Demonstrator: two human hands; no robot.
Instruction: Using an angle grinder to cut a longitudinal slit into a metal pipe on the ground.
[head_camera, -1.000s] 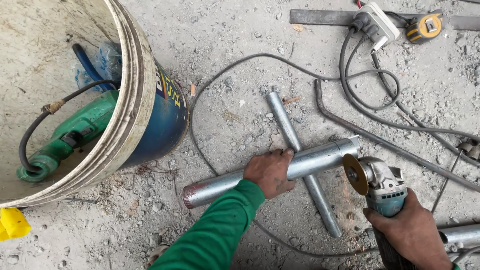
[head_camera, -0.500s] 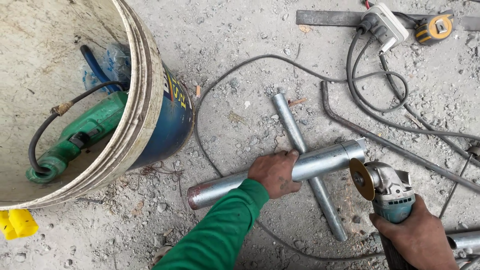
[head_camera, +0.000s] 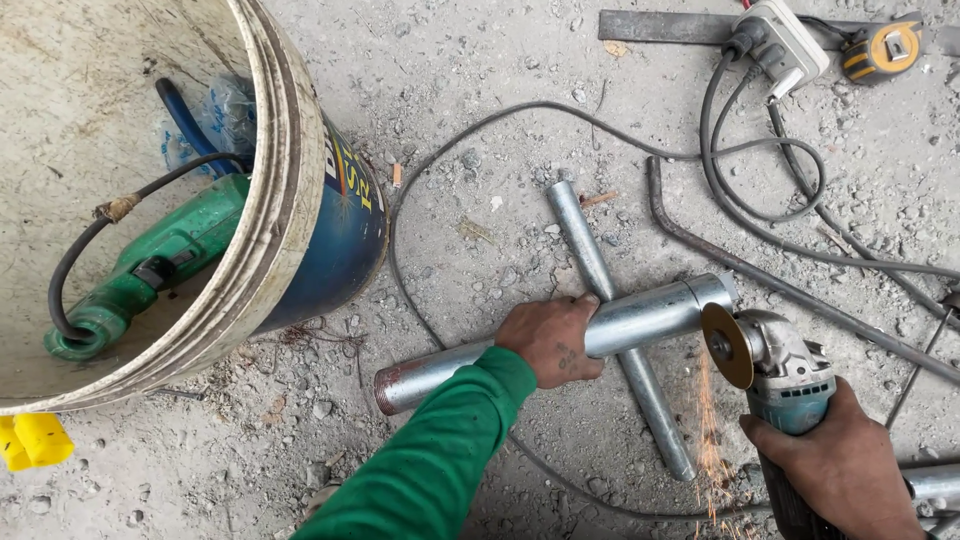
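I take the thick galvanised steel pipe (head_camera: 560, 345) lying across the concrete floor (head_camera: 480, 140) as my landmark. My left hand (head_camera: 553, 338) is closed down over its middle, fingers wrapped over the top, pinning it. Under it, crossing at an angle, lies a thinner grey steel tube (head_camera: 610, 310) that props it off the ground.

My right hand (head_camera: 845, 468) is fully clenched round the body of a teal-and-grey angle grinder (head_camera: 785, 375). Its gold cutting disc (head_camera: 727, 345) touches the right end of the pipe, and orange sparks (head_camera: 710, 440) fall below that end. I judge the step in hand is cutting or dressing the pipe end, just begun, since the end looks whole.

Next move, as I read it: steady disc pressure, left hand firm so the pipe does not roll, black power cords (head_camera: 760, 190) kept off the disc.

Left of the pipe: a dirty white plastic bucket (head_camera: 270, 200) on its side, a green power drill (head_camera: 150, 270) inside. Far beyond the pipe's right end: a white power strip (head_camera: 785, 35) and a yellow tape measure (head_camera: 880, 50).
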